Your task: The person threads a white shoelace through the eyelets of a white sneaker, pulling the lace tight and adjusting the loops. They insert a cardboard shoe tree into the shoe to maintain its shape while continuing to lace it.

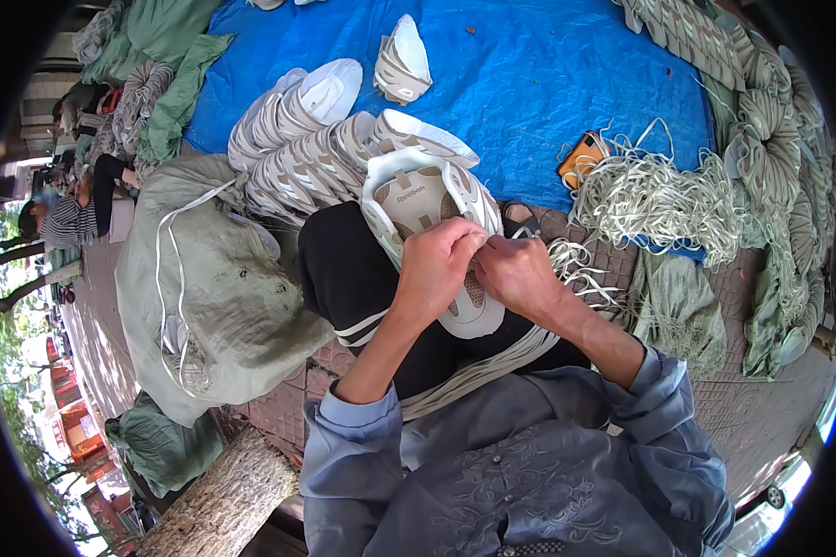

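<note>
L hand [437, 271] & R hand [520, 276], both pinched, meet over wht/tan shoe upper [420, 193]; lace pile [655, 206] at R, nr blue tarp [529, 74].

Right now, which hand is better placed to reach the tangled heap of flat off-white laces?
Likely your right hand: the lace heap lies off to its right, and your left hand is farther away. Both hands' fingers meet over the white-and-beige shoe upper.

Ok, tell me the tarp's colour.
The tarp is bright blue; it shows best in the head view.
</note>
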The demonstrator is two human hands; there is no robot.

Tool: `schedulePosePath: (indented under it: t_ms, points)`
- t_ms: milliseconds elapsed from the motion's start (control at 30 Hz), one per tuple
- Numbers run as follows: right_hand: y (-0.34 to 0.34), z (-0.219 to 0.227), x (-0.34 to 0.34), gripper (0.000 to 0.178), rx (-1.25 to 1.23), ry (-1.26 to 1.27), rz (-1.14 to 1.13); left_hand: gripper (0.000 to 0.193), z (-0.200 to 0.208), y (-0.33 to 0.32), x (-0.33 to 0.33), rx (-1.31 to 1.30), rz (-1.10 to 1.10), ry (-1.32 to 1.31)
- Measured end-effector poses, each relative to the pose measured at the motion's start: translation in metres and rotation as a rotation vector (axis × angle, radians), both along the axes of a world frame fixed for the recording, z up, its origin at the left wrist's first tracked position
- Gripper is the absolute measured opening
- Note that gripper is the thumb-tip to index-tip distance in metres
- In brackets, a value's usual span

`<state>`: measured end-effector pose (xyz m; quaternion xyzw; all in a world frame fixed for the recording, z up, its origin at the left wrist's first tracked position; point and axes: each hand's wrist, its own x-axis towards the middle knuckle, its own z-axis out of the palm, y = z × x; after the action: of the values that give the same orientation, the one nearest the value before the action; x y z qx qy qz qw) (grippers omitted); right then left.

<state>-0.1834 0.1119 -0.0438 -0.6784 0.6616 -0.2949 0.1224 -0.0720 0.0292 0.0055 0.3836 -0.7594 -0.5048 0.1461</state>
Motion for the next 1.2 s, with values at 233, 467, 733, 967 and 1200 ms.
schedulePosePath:
  t_ms: [233,467,733,967,1200]
  points:
    - [-0.002,-0.004,-0.005,0.013,0.194,-0.484,-0.104,0.015,0.006,0.002,-0.001,-0.004,-0.011,-0.048]
    - [0.008,-0.015,0.017,0.012,-0.055,-0.275,-0.180,0.016,0.002,0.001,0.000,0.021,-0.044,0.012]
    - [0.007,-0.023,0.003,0.009,0.088,-0.533,-0.120,0.015,0.001,-0.005,0.002,0.063,-0.195,-0.036]
    - [0.007,-0.019,-0.006,0.012,-0.073,-0.215,0.067,0.017,0.005,-0.020,0.001,0.201,-0.282,-0.039]
    - [0.001,-0.017,-0.009,0.011,-0.116,-0.064,0.111,0.018,-0.006,-0.027,0.002,0.267,-0.285,-0.048]
